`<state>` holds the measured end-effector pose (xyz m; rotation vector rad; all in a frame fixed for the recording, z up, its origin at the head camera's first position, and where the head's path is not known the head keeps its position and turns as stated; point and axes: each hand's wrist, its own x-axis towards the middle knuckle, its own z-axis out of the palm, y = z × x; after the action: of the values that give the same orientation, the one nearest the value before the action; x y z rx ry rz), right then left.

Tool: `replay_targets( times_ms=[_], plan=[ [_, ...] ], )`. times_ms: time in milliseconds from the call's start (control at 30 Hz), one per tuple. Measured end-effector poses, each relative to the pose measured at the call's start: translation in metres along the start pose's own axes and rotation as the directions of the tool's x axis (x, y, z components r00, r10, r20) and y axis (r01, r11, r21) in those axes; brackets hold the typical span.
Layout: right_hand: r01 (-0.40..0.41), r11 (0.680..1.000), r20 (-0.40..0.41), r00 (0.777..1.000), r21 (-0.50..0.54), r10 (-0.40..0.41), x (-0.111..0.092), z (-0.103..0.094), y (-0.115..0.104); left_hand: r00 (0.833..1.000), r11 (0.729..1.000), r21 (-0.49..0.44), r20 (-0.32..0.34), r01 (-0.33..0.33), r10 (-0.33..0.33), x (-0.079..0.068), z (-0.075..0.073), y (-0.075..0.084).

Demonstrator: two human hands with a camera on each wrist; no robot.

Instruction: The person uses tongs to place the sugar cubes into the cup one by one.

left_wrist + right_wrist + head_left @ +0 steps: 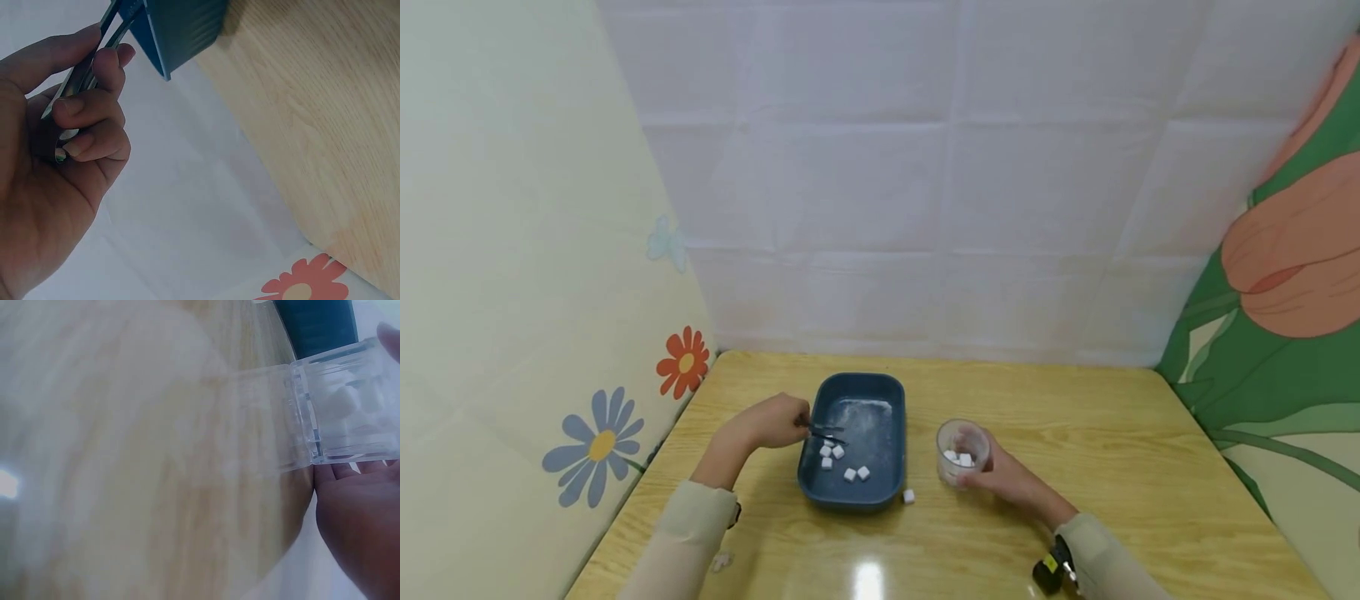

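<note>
In the head view my left hand [778, 419] grips a pair of dark metal tongs [827, 435] whose tips reach over the left side of a blue rectangular tray [896, 442]. Several white cubes [850, 474] lie in the tray, some just below the tips. The left wrist view shows the tongs [75, 81] between thumb and curled fingers, their arms apart near the tray. My right hand [1000, 475] is wrapped around a clear glass [951, 477] standing right of the tray. White cubes are inside the glass [356, 447]. Whether the tips touch a cube is not clear.
One white cube [909, 497] lies on the wooden table [1060, 417] between tray and glass. A pale cloth [925, 250] hangs behind the table, with flower-printed cloths at both sides. A black device with a yellow label [1049, 573] is by the right wrist.
</note>
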<state>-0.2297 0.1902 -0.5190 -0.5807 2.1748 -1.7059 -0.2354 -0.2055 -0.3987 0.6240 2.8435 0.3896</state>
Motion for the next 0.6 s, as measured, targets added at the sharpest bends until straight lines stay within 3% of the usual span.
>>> replay_targets(
  times_ms=[133, 433, 600],
  plan=[
    [-0.005, 1.0, -0.003, 1.0, -0.004, 0.005, -0.0009, 0.0004, 0.0002, 1.0, 1.0, 0.006, -0.008, -0.014, 0.014, -0.0006, 0.0002, -0.0026],
    [-0.005, 1.0, -0.004, 1.0, 0.019, 0.005, 0.0008, -0.0011, 0.0009, 0.996, 0.996, 0.044, 0.025, 0.082, -0.084, 0.0008, -0.0017, -0.0032],
    [-0.006, 1.0, -0.001, 1.0, 0.025, 0.006, 0.0013, -0.0004, 0.0013, 0.997, 0.995, 0.073, 0.018, 0.074, -0.075, -0.0005, -0.0042, 0.0007]
  ],
)
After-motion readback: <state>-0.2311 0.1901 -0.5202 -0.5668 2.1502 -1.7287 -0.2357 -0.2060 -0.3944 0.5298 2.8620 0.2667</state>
